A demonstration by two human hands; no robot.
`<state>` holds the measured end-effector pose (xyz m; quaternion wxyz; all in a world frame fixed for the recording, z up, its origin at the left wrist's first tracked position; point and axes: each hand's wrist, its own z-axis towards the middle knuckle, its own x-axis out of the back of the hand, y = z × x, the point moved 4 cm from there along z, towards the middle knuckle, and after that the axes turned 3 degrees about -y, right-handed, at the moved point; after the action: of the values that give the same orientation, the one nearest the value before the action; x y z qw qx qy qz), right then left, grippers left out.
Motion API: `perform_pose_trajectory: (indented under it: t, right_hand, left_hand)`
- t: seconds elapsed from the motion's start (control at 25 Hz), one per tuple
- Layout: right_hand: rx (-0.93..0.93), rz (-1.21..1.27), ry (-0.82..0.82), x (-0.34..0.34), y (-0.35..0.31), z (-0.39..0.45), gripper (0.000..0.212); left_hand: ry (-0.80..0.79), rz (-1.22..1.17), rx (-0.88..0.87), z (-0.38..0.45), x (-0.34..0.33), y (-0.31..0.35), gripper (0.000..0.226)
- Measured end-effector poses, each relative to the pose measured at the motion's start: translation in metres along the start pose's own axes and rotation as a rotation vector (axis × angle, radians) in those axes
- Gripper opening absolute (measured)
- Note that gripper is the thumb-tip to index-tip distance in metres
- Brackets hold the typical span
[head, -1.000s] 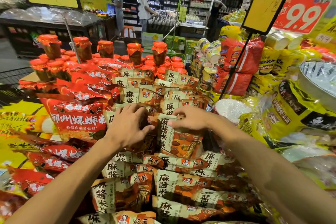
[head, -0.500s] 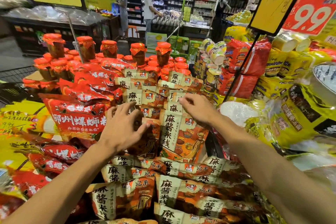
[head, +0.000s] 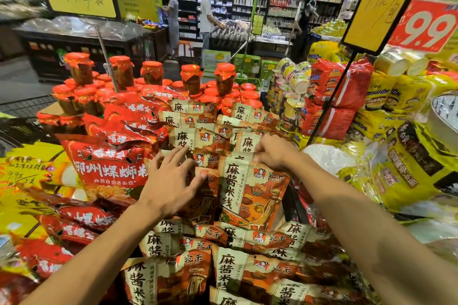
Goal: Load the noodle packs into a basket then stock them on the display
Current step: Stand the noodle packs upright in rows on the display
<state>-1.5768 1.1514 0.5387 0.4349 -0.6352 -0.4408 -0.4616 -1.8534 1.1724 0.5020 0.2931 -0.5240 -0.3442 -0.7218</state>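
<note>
Fingers (head: 261, 150) pinch top | noodle pack (head: 250, 193) upright, beige-orange

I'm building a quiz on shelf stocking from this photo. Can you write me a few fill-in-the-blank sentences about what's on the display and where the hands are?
1. The right hand grips the ____ edge of the upright beige noodle pack.
2. The left hand rests on the pack to that one's ____.
3. The jars behind the packs have ____ covers.
4. The red price sign reads ____.

Missing words: top; left; red; 9.9
</note>
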Motion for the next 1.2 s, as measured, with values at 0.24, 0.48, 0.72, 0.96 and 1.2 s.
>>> perform_pose_trajectory:
  t: [0.24, 0.48, 0.72, 0.96, 1.2]
  right_hand:
    - [-0.028, 0.081, 0.189, 0.005, 0.0, -0.014, 0.025]
    - [-0.035, 0.216, 0.079, -0.006, 0.01, -0.018, 0.049]
    - [-0.014, 0.282, 0.104, -0.008, 0.001, -0.015, 0.059]
    - [0.01, 0.174, 0.165, -0.01, -0.002, -0.019, 0.049]
    - [0.008, 0.096, 0.281, -0.007, -0.017, -0.045, 0.047]
  left_hand:
    - [0.015, 0.008, 0.015, -0.001, -0.004, 0.003, 0.077]
    - [0.011, 0.011, 0.014, -0.002, -0.006, 0.002, 0.076]
    - [-0.008, 0.016, 0.017, -0.003, -0.002, 0.003, 0.08]
    - [0.001, 0.019, 0.017, -0.003, 0.006, 0.011, 0.081]
    - [-0.043, 0.031, 0.029, -0.001, 0.014, 0.012, 0.081]
